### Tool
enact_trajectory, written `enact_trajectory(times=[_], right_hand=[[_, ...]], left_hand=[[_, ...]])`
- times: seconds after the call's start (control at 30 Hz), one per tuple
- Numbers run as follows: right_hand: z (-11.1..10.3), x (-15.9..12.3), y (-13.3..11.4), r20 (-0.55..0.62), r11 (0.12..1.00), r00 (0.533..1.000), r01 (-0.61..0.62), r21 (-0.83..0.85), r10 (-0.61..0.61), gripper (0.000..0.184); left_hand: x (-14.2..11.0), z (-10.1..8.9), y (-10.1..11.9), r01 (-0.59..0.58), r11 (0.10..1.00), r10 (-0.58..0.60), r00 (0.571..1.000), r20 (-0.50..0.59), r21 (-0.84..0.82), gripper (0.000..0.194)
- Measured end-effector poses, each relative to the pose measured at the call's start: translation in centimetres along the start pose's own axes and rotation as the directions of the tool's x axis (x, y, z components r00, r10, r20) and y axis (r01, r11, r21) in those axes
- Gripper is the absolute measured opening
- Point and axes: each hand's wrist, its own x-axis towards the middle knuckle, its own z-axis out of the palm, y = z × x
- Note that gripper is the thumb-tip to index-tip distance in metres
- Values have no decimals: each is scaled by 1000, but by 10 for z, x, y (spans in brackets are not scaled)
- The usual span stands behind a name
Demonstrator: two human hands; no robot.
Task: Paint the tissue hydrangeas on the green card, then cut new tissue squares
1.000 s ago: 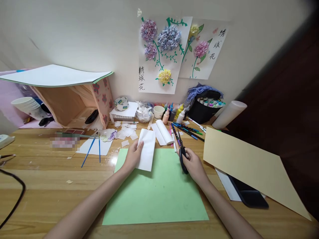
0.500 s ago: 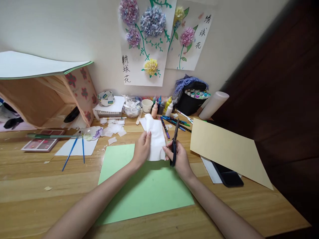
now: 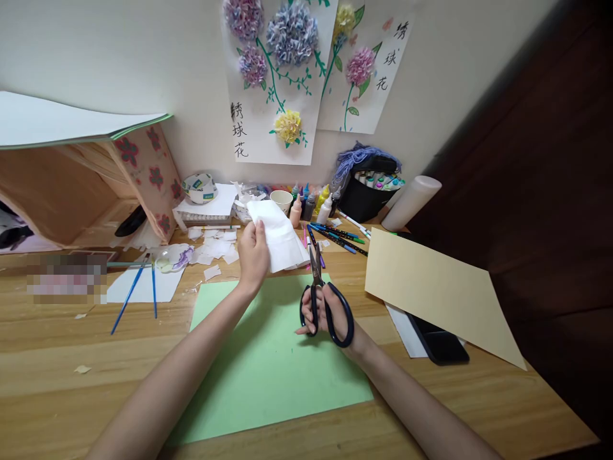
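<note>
My left hand (image 3: 253,254) is closed on a folded white tissue (image 3: 280,239), raised above the far edge of a green paper sheet (image 3: 258,383). Through the dark handle loops of a pair of scissors (image 3: 316,275) go the fingers of my right hand (image 3: 330,313). The scissors point up and away, with their blades slightly apart. A short gap separates the blade tips from the tissue's right-hand end. Beyond the blades lie several pens (image 3: 340,237).
Torn white scraps (image 3: 218,246) and blue paintbrushes (image 3: 154,291) lie to the left. Small paint bottles (image 3: 324,209), a paper cup (image 3: 281,200) and a tape roll (image 3: 200,188) line the wall. On the right, a tan sheet (image 3: 435,287) partly covers a phone (image 3: 440,338).
My left hand has moved left and up with the tissue. My right hand has come off the tissue's lower edge, turning the scissors so both handle loops show.
</note>
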Motion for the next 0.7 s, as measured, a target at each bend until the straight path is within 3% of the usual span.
enact_trajectory(times=[0.07, 0.17, 0.27, 0.37, 0.53, 0.7], right_hand=[[0, 0, -1, -102, 995, 992, 74, -63, -81, 47], [-12, 6, -3, -224, 966, 948, 189, -175, -226, 40], [-31, 13, -5, -313, 933, 912, 164, -320, -267, 41], [-43, 19, -7, -380, 914, 877, 142, -380, -294, 45], [-37, 21, -10, -359, 939, 880, 228, -257, -312, 45], [-36, 21, -8, -427, 922, 818, 350, -163, -386, 41]], left_hand=[[-1, -1, 0, 9, 999, -8, 999, 33, -48, 31], [-8, 4, -3, 107, 982, -69, 970, 235, -154, 30], [-14, 9, -6, 227, 959, -132, 887, 442, -168, 35], [-12, 7, -6, 279, 947, -138, 802, 581, -161, 36], [-10, -4, -4, 341, 940, -225, 688, 691, -34, 42], [-16, -7, -6, 379, 925, -255, 540, 802, 39, 43]])
